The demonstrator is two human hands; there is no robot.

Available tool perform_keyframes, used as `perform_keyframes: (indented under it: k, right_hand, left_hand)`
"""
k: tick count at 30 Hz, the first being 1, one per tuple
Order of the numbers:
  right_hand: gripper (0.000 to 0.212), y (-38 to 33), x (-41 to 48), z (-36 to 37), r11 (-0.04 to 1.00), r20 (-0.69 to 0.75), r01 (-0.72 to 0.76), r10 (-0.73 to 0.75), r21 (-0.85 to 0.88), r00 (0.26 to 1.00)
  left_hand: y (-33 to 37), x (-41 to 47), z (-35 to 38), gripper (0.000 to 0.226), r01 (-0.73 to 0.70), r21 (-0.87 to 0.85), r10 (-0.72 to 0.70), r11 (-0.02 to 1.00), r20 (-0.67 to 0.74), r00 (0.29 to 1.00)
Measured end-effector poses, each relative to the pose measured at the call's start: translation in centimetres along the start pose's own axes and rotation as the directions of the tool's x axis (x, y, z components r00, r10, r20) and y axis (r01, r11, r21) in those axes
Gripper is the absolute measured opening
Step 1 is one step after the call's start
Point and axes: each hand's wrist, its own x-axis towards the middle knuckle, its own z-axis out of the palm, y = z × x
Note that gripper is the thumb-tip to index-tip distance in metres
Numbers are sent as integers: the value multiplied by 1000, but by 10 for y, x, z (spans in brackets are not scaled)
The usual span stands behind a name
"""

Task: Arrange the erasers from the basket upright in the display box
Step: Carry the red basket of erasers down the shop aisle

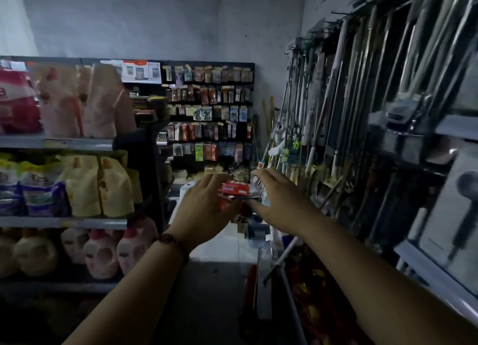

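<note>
Dim, blurry shot. Left hand (204,207) has its grip clamped on the red box (234,188), up in the aisle; right hand (282,202) cups its other end, can't tell if that grip's closed.

Pegboard (207,64) of small packets (207,113); left of it, seemingly detergent pouches (80,187) and pink jugs (101,256); right of it, leaning mop handles (333,91).
</note>
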Motion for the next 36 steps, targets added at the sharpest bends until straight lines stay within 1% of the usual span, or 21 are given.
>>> perform_keyframes:
  k: [3,6,9,13,15,18,21,25,29,32,36]
  right_hand:
    - [67,47,66,15,1000,9,-30,30,0,1000]
    - [65,101,130,37,998,10,-58,58,-2,998]
    - [66,161,201,59,996,12,-88,88,-5,996]
    - [66,238,297,89,999,33,-40,40,-9,999]
    - [65,269,348,97,999,36,-30,30,20,999]
    - [64,304,426,113,999,69,5,-9,47,998]
    - [63,331,505,137,998,88,43,-47,51,995]
    - [64,353,605,192,993,125,83,-93,84,988]
    - [62,369,718,263,989,141,121,-133,89,981]
    - [61,371,812,311,986,130,114,-130,124,983]
    - [69,374,933,359,981,154,89,-115,171,981]
  left_hand:
    - [-26,77,41,60,33,-18,-33,999,5,999]
    - [-53,150,97,59,51,-25,-50,998,34,998]
    - [-86,221,157,54,57,-12,-56,998,63,996]
    - [-134,311,220,53,115,16,-115,993,49,992]
    - [-155,356,239,55,152,24,-153,988,27,988]
    - [-189,421,258,54,162,45,-163,986,8,987]
    - [-232,480,274,53,171,90,-168,981,-39,985]
    - [-309,546,297,50,205,161,-195,965,-76,978]
    - [-407,614,315,53,274,216,-257,937,-104,961]
    - [-485,671,326,50,276,226,-260,934,-97,961]
    - [-580,754,336,44,283,231,-264,931,-110,958]
